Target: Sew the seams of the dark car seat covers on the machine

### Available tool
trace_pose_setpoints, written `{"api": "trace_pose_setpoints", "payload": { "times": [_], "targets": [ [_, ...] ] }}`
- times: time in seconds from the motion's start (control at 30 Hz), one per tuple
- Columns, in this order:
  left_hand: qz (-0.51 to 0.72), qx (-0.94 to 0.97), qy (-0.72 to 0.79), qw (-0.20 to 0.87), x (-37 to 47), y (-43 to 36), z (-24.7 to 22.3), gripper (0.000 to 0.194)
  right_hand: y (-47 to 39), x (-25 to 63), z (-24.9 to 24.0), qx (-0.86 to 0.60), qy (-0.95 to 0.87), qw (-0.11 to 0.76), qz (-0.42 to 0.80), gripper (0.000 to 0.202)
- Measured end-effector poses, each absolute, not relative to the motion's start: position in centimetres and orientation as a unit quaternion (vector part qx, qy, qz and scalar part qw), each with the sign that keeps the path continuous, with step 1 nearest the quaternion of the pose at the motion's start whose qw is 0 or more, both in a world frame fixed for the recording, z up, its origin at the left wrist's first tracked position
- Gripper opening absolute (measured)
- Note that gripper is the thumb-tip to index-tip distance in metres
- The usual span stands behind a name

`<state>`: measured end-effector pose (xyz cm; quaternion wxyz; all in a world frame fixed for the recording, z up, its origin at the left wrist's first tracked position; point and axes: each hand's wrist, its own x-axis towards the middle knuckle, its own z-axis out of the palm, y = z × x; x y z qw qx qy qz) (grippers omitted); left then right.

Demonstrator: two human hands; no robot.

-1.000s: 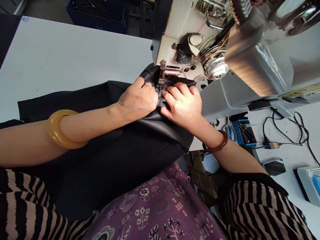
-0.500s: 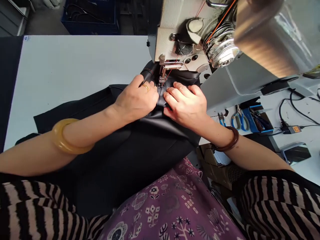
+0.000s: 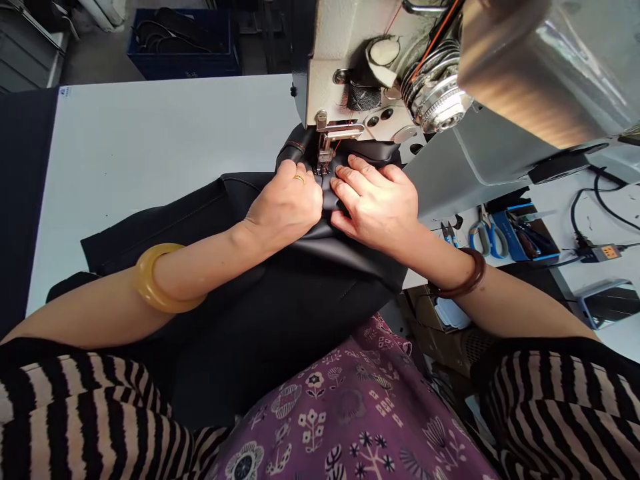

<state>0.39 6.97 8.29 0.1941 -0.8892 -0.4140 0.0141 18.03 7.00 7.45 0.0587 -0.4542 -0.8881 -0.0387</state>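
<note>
A large piece of black leather-like material (image 3: 320, 293) spreads over the white table and hangs down to my lap. Part of it lies under the presser foot (image 3: 324, 160) of a sewing machine (image 3: 330, 87), which carries orange thread. My left hand (image 3: 287, 200), with a ring on one finger, is closed in a fist on the material just left of the foot. To the right of the foot my right hand (image 3: 377, 197) lies on the material, palm down with its fingers stretched out. The needle tip is too small to make out.
Blue-handled scissors (image 3: 487, 237), small snips (image 3: 449, 233) and a blue box of tools (image 3: 530, 233) lie right of the machine. Further right are a phone (image 3: 609, 303) and cables. A dark blue crate (image 3: 185, 63) stands on the floor beyond the white table (image 3: 165, 133).
The whole view has shifted slightly. My left hand has curled more tightly and turned a little beside the foot. My right hand remains flat on the material in nearly the same place.
</note>
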Motion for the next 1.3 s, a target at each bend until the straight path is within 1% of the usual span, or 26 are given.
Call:
{"api": "trace_pose_setpoints", "payload": {
  "times": [0.07, 0.2, 0.27, 0.4, 0.5, 0.57, 0.67, 0.8, 0.97, 1.07, 1.13, 1.17, 1.23, 1.3],
  "targets": [
    [0.022, -0.886, -0.414, 0.207, 0.5, 7.0, 8.5, 0.057, 7.1, 18.0, 7.5, -0.456, -0.887, 0.066, -0.025, 0.043],
    [0.046, -0.88, -0.397, 0.257, 0.7, 7.0, 8.7, 0.058, 7.4, 18.3, 7.1, -0.446, -0.887, 0.111, 0.026, 0.045],
    [0.05, -0.878, -0.395, 0.265, 0.8, 6.9, 8.7, 0.059, 7.6, 18.4, 6.8, -0.438, -0.888, 0.133, 0.042, 0.045],
    [0.043, -0.879, -0.418, 0.225, 1.1, 6.8, 8.6, 0.059, 7.9, 18.5, 6.6, -0.434, -0.887, 0.148, 0.05, 0.049],
    [0.027, -0.877, -0.445, 0.181, 1.2, 6.8, 8.5, 0.054, 8.1, 18.6, 6.4, -0.434, -0.89, 0.138, 0.036, 0.054],
    [0.026, -0.874, -0.458, 0.157, 1.3, 6.9, 8.3, 0.053, 8.2, 18.7, 6.1, -0.426, -0.893, 0.146, 0.026, 0.055],
    [0.043, -0.874, -0.46, 0.15, 1.3, 7.1, 8.1, 0.056, 8.5, 18.9, 5.8, -0.418, -0.894, 0.16, 0.01, 0.056],
    [0.037, -0.875, -0.464, 0.135, 1.5, 7.4, 7.9, 0.056, 8.8, 18.8, 5.7, -0.427, -0.893, 0.143, -0.005, 0.058],
    [-0.041, -0.87, -0.481, 0.097, 0.5, 7.1, 7.3, 0.051, 9.1, 18.4, 6.0, -0.447, -0.886, 0.125, -0.016, 0.062],
    [-0.177, -0.824, -0.537, 0.045, -2.7, 5.1, 4.7, 0.05, 7.8, 19.3, 6.0, -0.441, -0.883, 0.162, 0.001, 0.063],
    [-0.254, -0.753, -0.607, 0.0, -5.8, 2.6, 2.0, 0.056, 5.6, 21.0, 5.6, -0.455, -0.867, 0.203, 0.01, 0.058],
    [-0.253, -0.717, -0.649, -0.03, -7.3, 1.1, 0.7, 0.061, 4.0, 22.2, 5.2, -0.476, -0.851, 0.222, 0.014, 0.052],
    [-0.143, -0.656, -0.73, -0.128, -9.7, -2.1, -1.5, 0.068, 0.4, 24.9, 3.9, -0.545, -0.801, 0.246, 0.036, 0.037],
    [-0.027, -0.632, -0.763, -0.132, -10.7, -5.0, -2.9, 0.079, -3.3, 27.3, 1.9, -0.626, -0.738, 0.227, 0.109, 0.033]
  ]
}}
